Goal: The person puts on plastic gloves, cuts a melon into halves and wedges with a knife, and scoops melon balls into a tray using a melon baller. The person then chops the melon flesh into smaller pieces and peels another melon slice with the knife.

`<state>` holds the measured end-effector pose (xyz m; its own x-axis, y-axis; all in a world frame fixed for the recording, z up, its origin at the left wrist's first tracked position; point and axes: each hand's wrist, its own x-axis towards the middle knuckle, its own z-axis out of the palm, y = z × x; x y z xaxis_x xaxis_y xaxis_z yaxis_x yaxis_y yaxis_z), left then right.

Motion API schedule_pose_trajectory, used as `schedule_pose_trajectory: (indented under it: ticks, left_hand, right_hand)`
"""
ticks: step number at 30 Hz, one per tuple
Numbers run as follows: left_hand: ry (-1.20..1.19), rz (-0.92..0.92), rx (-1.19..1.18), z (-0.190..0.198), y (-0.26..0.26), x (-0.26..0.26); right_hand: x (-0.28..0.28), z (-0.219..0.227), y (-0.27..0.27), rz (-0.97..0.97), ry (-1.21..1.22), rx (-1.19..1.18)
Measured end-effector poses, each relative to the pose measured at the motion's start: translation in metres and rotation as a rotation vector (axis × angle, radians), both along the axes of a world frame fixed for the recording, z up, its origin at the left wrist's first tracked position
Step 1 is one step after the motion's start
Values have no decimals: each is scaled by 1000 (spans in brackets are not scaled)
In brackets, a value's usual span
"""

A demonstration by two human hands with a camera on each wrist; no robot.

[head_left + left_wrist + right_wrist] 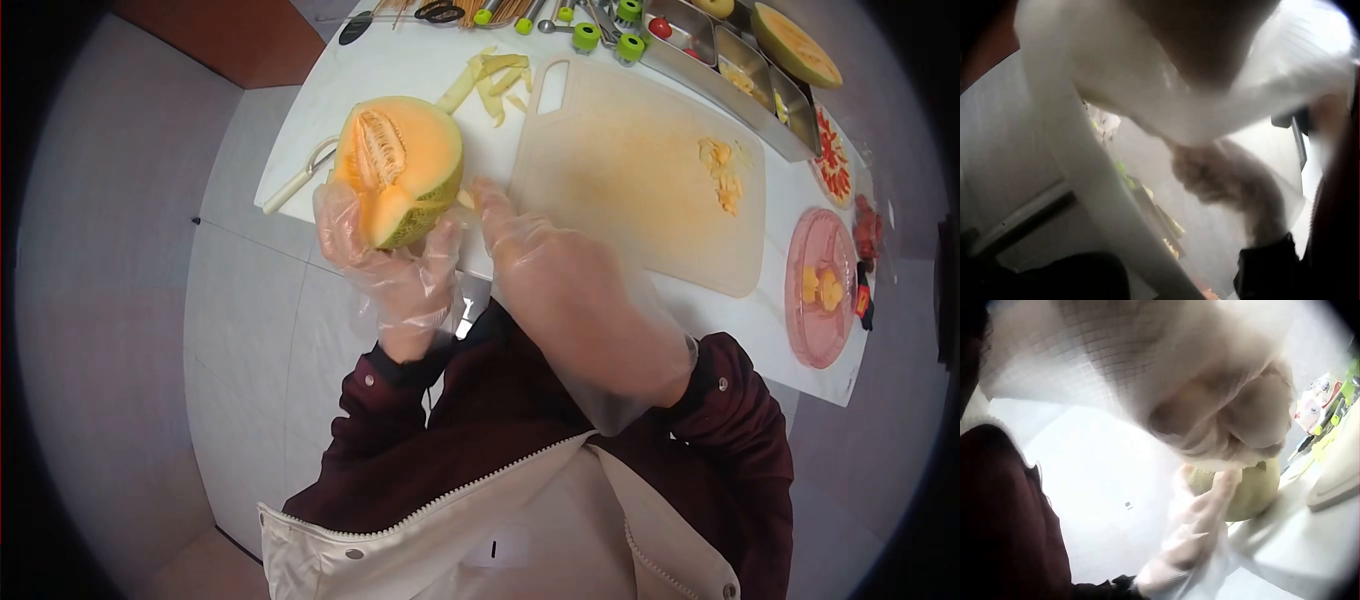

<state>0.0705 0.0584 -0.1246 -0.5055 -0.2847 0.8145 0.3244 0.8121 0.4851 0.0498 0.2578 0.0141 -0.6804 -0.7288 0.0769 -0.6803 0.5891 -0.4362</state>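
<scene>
A cut cantaloupe melon stands tilted at the table's front edge, orange flesh and seed hollow facing up, netted green rind low on its side. My left hand, in a clear plastic glove, holds it from below, fingers and thumb on either side. Close to the melon's right side is my gloved right hand, its fingers curled round a slim tool with a pale end poking out towards the rind. Most of that tool is hidden in the fist. In the right wrist view, the melon shows behind the curled fingers.
A white-handled peeler lies left of the melon. Peel strips lie behind it. The cutting board bears orange scraps. Steel fruit trays, a melon piece and a pink plate stand to the right.
</scene>
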Motion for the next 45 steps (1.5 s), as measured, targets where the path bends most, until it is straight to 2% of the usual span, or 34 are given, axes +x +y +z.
schedule_pose_trajectory:
  ticks: [4, 7, 10, 12, 13, 15, 19, 22, 24, 25, 28, 30, 31, 33, 36, 37, 38, 39, 41, 42, 44, 45]
  left_hand:
    - [42, -118, 14, 8, -1, -10]
    - [52, -123, 60, 0, -7, -7]
    - [-33, -33, 92, 2, -4, -1]
    - [0, -137, 157, 12, -3, -7]
    - [1, -134, 157, 19, -6, -6]
    - [-129, -46, 102, 34, -12, -1]
    - [-173, -41, 79, 62, -18, -4]
    - [-236, 52, 12, 80, -26, -12]
    - [-269, 38, 21, 97, -35, -25]
    - [-258, -22, 115, 101, -39, -33]
    - [-217, -118, 11, 111, -54, -57]
    - [-167, -163, 44, 108, -57, -67]
    - [-184, -191, -17, 109, -53, -65]
    - [-199, -217, -78, 106, -53, -68]
    - [-123, -289, -16, 90, -59, -71]
    - [-152, -193, 19, 87, -59, -71]
    - [-180, -98, 54, 86, -58, -71]
    - [-182, -95, 54, 85, -53, -69]
    - [-218, -64, 317, 83, -39, -66]
    - [-219, -60, 317, 83, -33, -66]
    - [-146, -227, 661, 81, -24, -65]
    - [-147, -223, 663, 80, -21, -64]
  right_hand:
    - [4, -6, 2, -28, 66, -114]
    - [6, -1, 5, -5, 17, -120]
    - [7, 2, 8, 8, 30, -94]
    - [5, 0, 9, 8, 35, -216]
    - [5, 0, 9, 12, 36, -216]
    - [5, -2, 9, -5, 66, -202]
    - [2, -8, 9, 48, 125, -128]
    - [-1, -6, 5, -6, 79, -156]
    - [-14, 4, -1, -5, 91, -178]
    - [-22, 9, -5, -5, 93, -180]
    - [-54, 9, -14, -29, 47, -86]
    - [-71, -15, -11, 135, 588, -229]
    - [-72, -8, -9, 129, 597, -226]
    - [-74, 4, -5, 215, 423, -146]
    - [-76, -15, -11, 197, 529, -246]
    - [-74, -10, -14, 202, 527, -247]
    - [-69, 3, -18, 152, 403, -213]
    - [-64, 12, -20, 102, 279, -180]
    - [-54, 24, -21, 93, 234, -163]
    - [-49, 26, -21, 79, 189, -143]
    - [-41, 27, -23, 56, 145, -113]
    - [-38, 27, -23, 29, 106, -83]
